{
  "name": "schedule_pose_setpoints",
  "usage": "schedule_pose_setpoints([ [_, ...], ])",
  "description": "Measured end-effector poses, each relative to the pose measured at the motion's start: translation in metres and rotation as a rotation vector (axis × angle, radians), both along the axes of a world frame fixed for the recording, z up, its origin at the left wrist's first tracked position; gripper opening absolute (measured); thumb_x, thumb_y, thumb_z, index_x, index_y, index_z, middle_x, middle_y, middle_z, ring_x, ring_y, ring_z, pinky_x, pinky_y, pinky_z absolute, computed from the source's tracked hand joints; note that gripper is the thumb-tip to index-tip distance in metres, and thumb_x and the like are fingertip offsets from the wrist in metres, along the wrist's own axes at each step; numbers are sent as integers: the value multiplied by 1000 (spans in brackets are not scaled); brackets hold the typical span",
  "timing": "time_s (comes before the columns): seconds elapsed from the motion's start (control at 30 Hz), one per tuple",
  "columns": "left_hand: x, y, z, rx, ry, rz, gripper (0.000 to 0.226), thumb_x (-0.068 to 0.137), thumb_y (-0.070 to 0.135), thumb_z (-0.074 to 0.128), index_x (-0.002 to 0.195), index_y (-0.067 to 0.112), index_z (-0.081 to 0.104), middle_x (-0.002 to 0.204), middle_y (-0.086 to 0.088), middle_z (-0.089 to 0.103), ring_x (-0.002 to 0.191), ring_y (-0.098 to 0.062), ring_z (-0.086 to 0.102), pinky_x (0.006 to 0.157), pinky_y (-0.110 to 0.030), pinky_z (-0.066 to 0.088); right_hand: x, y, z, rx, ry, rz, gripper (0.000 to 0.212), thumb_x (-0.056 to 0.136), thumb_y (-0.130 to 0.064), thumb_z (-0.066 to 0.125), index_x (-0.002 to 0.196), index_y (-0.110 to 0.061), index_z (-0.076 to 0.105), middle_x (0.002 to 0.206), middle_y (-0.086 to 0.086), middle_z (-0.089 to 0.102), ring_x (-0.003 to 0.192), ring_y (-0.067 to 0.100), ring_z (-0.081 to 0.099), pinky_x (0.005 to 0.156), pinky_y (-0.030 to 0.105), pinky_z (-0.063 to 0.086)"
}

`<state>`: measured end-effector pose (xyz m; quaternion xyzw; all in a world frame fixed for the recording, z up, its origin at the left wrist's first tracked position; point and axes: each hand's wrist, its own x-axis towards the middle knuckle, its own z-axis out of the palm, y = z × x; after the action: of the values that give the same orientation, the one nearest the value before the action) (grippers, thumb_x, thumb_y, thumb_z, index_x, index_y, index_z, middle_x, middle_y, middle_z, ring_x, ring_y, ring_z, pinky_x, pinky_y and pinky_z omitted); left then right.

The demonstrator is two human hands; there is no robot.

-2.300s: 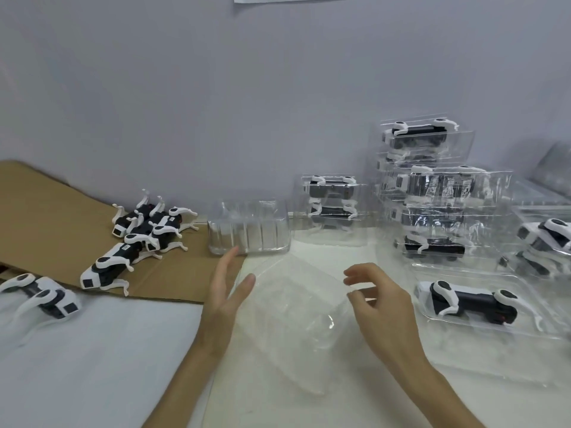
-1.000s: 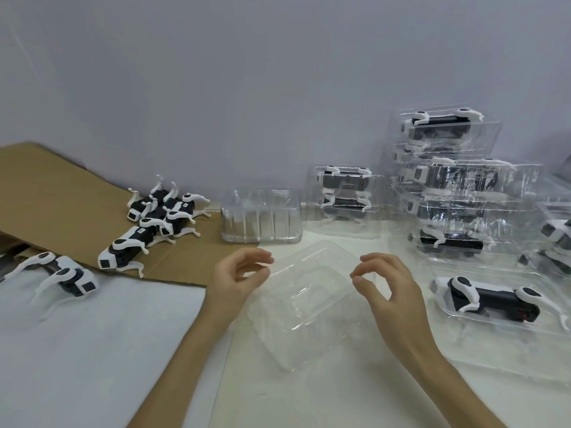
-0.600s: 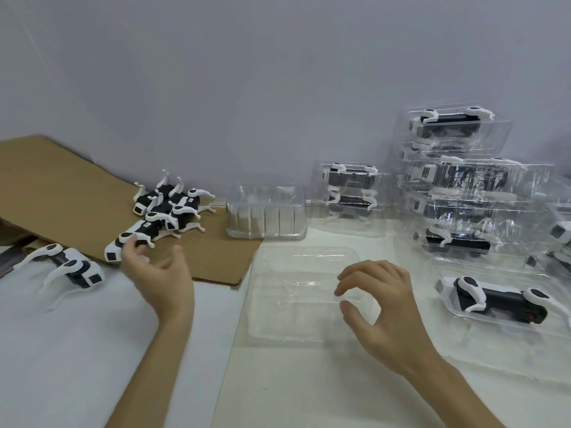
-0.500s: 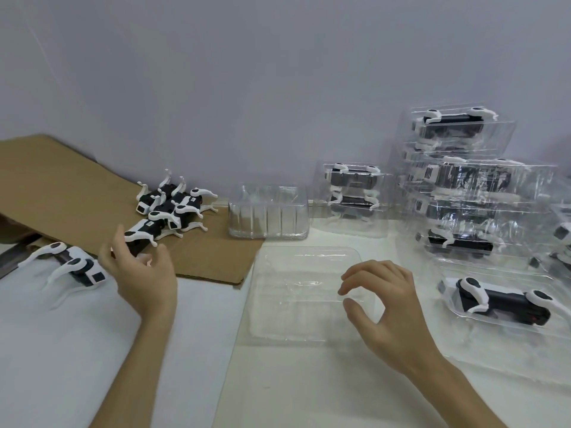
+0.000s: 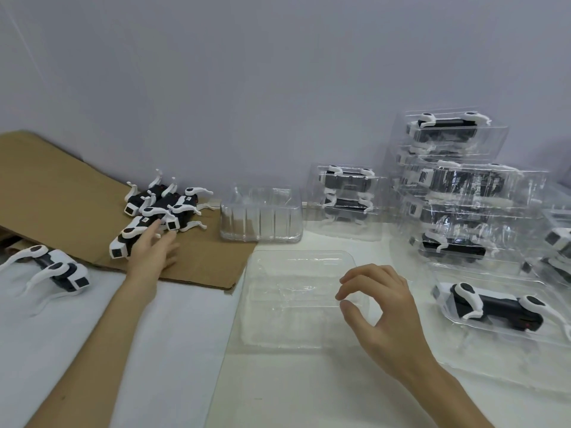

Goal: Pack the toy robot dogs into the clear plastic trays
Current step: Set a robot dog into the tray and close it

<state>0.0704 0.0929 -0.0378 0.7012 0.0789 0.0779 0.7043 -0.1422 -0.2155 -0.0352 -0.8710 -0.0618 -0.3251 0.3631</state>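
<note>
An empty clear plastic tray (image 5: 287,304) lies flat on the white table in front of me. My right hand (image 5: 380,310) hovers over its right edge, fingers curled loosely, holding nothing. My left hand (image 5: 153,251) is stretched out over the cardboard, fingers spread, resting on the nearest black-and-white toy robot dog (image 5: 128,239). Behind it lies a pile of several more dogs (image 5: 167,205). One dog (image 5: 57,273) lies apart at the far left on the white cloth.
A brown cardboard sheet (image 5: 55,186) covers the left rear. A stack of empty trays (image 5: 261,214) stands at the back centre. Packed trays (image 5: 457,186) are stacked at the right, and an open tray with a dog (image 5: 491,307) lies beside my right hand.
My left hand let go of the clear tray and reached left and forward onto the nearest dog on the cardboard. The tray now lies flat; my right hand stays over its right edge.
</note>
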Motion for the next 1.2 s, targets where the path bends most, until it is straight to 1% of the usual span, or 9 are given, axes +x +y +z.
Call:
schedule_pose_setpoints([
  [0.1,2,-3,19,-371,53,111,4,99,16,59,101,18,63,110,-3,65,88,-13,68,78,-28,54,0,0,0,11,-2,-2,10,78,-32,58,77,-29,67,96,-17,64,104,11,57,96,21,31],
  [0.17,-1,-6,22,-464,37,272,4,96,17,65,94,14,64,92,-2,66,69,-6,66,69,-19,54,0,0,0,11,-9,-4,10,79,-32,58,77,-29,67,95,-18,64,104,10,57,96,21,31],
  [0.4,-59,-39,14,-320,-179,344,15,88,11,63,94,7,76,73,-6,72,60,-8,69,59,-14,53,1,0,-1,9,-23,-11,8,80,-28,60,76,-27,67,93,-19,64,102,8,57,95,23,33],
  [0.53,-91,-58,27,-273,-334,152,21,90,9,61,79,18,78,74,-5,75,67,-15,71,63,-18,56,1,0,-2,21,-50,-52,9,80,-18,65,78,-26,68,92,-19,64,100,8,57,95,27,36],
  [0.63,-110,-67,38,-276,-435,-132,28,95,5,59,81,18,80,81,-7,76,77,-19,72,71,-21,58,0,-1,2,99,-90,-63,12,86,-31,57,93,-31,67,99,-21,64,102,8,59,95,36,42],
  [0.73,-124,-74,44,-321,-465,-378,21,91,18,60,86,16,80,91,-13,77,84,-24,73,80,-26,58,-3,-2,4,210,-93,-50,35,88,-43,58,122,-35,58,121,-18,62,110,12,61,97,44,46],
  [0.93,-143,-84,43,-141,-534,-653,18,87,21,64,89,18,81,92,-15,77,93,-30,72,86,-28,56,-4,1,6,257,-57,73,78,85,-56,63,153,-39,27,151,-20,42,124,7,57,101,31,41],
  [1.1,-149,-92,32,-37,-537,-754,19,88,29,61,85,20,78,89,-13,77,91,-37,68,84,-38,54,-5,7,7,281,-74,80,63,90,-42,61,148,-33,40,142,-22,53,119,6,60,92,18,48],
  [1.2,-150,-95,28,1,-543,-786,19,91,28,60,91,20,77,95,-12,77,102,-31,70,91,-34,54,-4,7,7,242,-153,16,37,92,-21,62,129,-27,62,120,-21,66,107,8,65,85,26,54],
])
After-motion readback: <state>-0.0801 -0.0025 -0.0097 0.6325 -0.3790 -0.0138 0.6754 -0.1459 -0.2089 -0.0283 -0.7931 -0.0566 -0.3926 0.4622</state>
